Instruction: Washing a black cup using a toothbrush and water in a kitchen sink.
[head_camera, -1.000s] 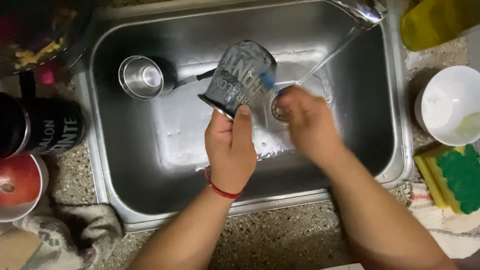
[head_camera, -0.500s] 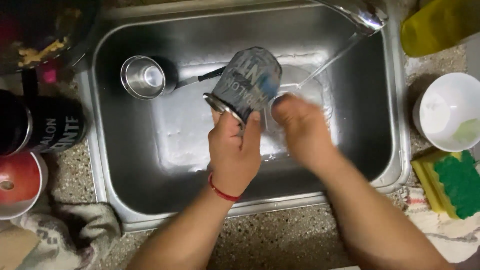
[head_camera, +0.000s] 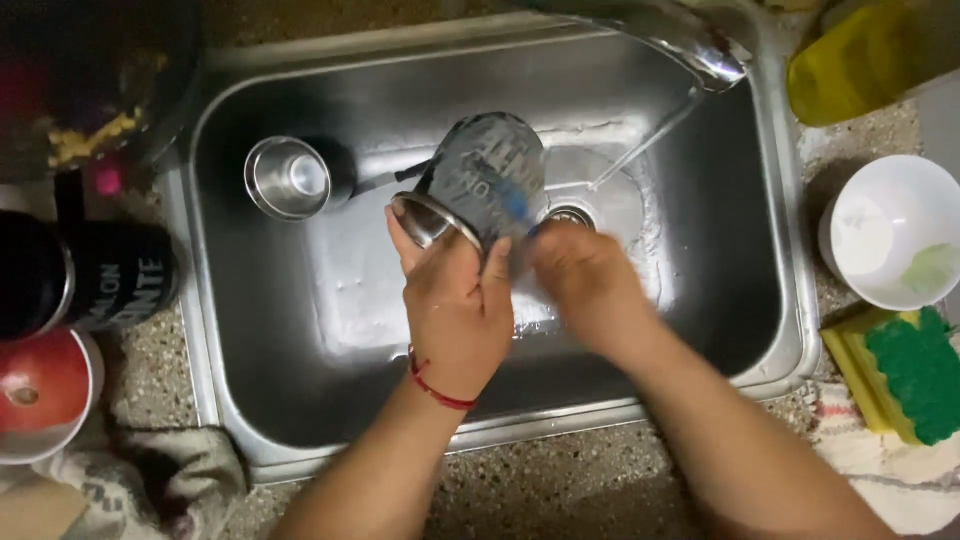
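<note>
My left hand (head_camera: 455, 310) grips a dark steel travel mug (head_camera: 480, 185) over the middle of a steel sink (head_camera: 240, 330), tilted with its shiny rim toward the lower left. My right hand (head_camera: 580, 275) is blurred beside the mug's right side and closed around a small blue tool (head_camera: 515, 208), likely a brush, that touches the mug. A thin stream of water (head_camera: 640, 145) runs from the tap (head_camera: 690, 40) toward the drain (head_camera: 570, 215). A red string circles my left wrist.
A small steel cup (head_camera: 290, 178) lies in the sink's left part. On the counter: a black mug (head_camera: 90, 285) and red-and-white bowl (head_camera: 40, 390) at left, a cloth (head_camera: 140, 490) below them; a white bowl (head_camera: 885, 240), yellow-green sponge (head_camera: 905, 375) and yellow bottle (head_camera: 860, 60) at right.
The mug has been turned and shifted slightly left, its rim now pointing lower left. My right hand has moved left and down along the mug's side.
</note>
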